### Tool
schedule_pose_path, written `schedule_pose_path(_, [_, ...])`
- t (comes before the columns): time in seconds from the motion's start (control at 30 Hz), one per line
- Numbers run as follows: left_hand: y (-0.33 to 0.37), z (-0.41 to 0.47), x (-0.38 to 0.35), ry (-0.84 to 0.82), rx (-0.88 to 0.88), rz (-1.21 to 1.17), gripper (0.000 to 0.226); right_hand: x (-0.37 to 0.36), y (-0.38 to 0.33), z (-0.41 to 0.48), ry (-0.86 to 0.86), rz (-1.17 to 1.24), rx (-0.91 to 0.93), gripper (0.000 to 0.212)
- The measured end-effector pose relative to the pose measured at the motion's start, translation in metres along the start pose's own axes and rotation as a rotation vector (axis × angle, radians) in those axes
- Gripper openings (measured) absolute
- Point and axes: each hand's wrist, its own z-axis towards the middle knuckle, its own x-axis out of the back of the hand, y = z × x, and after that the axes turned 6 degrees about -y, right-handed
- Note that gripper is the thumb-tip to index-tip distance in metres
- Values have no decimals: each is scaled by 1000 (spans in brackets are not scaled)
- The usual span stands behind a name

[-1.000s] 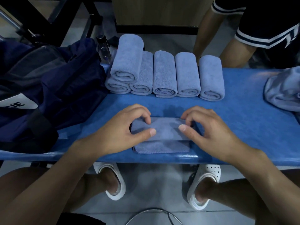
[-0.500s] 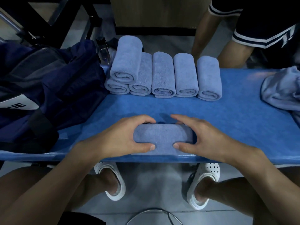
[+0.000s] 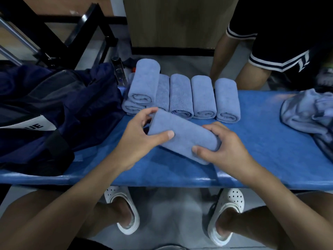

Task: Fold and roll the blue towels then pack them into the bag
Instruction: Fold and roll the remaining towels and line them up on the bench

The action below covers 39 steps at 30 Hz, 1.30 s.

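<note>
Rolled towel [image 3: 182, 134] now turned diagonal, nearer row of rolls [image 3: 182, 94], left hand [image 3: 138, 139] and right hand [image 3: 227, 150] gripping its ends

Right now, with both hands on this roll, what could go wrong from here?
1. The left hand and right hand grip the rolled towel only near its ends. Nothing ties it, so it may loosen in transit.
2. The stacked roll rests atop the row of rolls. A nudge while adding this one could topple it.
</note>
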Motion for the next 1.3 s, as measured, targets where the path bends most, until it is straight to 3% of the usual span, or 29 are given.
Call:
schedule_pose_path(0.27, [46, 13, -18, 117, 56, -493, 54, -5, -30, 6, 164, 444, -85, 25])
schedule_pose_path(0.33, [55, 22, -17, 123, 45, -464, 48, -1, -37, 9, 121, 486, -108, 26])
schedule_pose_path(0.5, [81, 57, -6, 67, 98, -254, 46, 19, -50, 41, -58, 619, -202, 71])
schedule_pose_path(0.63, [97, 84, 0, -10, 152, -242, 46, 25, -65, 82, -127, 613, -198, 58])
schedule_pose_path(0.8, [104, 113, 8, 13, 150, -194, 42, 24, -72, 121, -87, 617, -233, 57])
schedule_pose_path(0.87, [101, 124, 13, 77, 121, -76, 45, 22, -71, 136, -28, 592, -255, 59])
schedule_pose_path(0.97, [88, 136, 27, 151, -15, 437, 42, 16, -64, 158, 66, 548, -308, 66])
schedule_pose_path(1.07, [70, 139, 46, 81, -78, 774, 36, 10, -56, 174, 104, 496, -359, 65])
schedule_pose_path(1.17, [54, 138, 56, 1, -77, 875, 51, 5, -52, 187, 94, 470, -387, 66])
schedule_pose_path(1.3, [47, 139, 58, 11, -65, 909, 69, 4, -53, 199, 61, 525, -405, 52])
